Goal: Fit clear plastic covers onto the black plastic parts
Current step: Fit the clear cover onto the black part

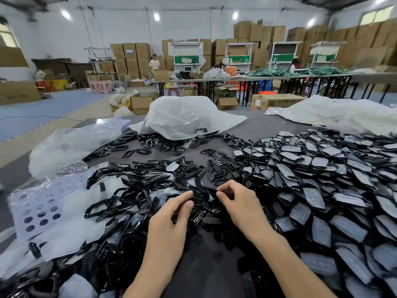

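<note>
Left hand (171, 214): forearm enters from lower centre, fingers curled, thumb and forefinger pinching black plastic part (200, 195) | Right hand (238, 203): fingers curled, pinching the part's other end | Part location: frame centre, held just over the littered tabletop (255, 127)

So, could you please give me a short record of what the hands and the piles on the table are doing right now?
left hand: pinches the left end of a black part
right hand: pinches the right end of the same part
clear cover on it: cannot tell
right of hands: pile of covered parts
left of hands: loose black frames
far side: crumpled clear plastic bag
table: dark grey
</note>
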Motion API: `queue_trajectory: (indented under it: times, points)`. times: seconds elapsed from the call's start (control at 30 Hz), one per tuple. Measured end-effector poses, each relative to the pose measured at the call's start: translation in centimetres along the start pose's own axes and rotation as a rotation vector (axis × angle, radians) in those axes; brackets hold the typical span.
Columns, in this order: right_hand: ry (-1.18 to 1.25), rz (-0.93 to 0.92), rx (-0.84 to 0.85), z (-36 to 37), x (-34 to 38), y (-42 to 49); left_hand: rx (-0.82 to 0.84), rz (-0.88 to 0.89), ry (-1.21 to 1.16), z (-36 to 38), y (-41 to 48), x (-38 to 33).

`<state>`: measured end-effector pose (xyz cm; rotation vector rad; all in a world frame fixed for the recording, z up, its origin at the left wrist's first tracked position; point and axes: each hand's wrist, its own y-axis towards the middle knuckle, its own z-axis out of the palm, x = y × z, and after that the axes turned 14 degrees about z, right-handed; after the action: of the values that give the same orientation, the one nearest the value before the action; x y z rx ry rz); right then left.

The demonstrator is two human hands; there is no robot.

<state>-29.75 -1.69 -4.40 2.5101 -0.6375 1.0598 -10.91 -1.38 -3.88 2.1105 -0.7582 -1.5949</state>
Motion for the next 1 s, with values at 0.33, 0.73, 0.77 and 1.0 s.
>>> queue_trajectory:
  times: [0.33, 0.73, 0.77, 1.0]
  points:
    - [0.767, 0.135, 0.195, -1.8, 0.5, -4.5, -0.083, -0.083, -0.257, -0.2, -0.1, -0.8]
    - [1.009, 0.204, 0.342, -0.4, 0.7, -4.3, -0.104, -0.116, -0.356, -0.7, 0.0, -1.2]
    - [1.047, 0.215, 0.349, -0.4, 0.7, -4.3, -0.104, -0.118, -0.36, -0.7, 0.0, -1.2]
    - [1.311, 0.298, 0.381, -0.7, 0.8, -4.0, -0.082, -0.109, -0.388, -0.4, 0.0, -1.6]
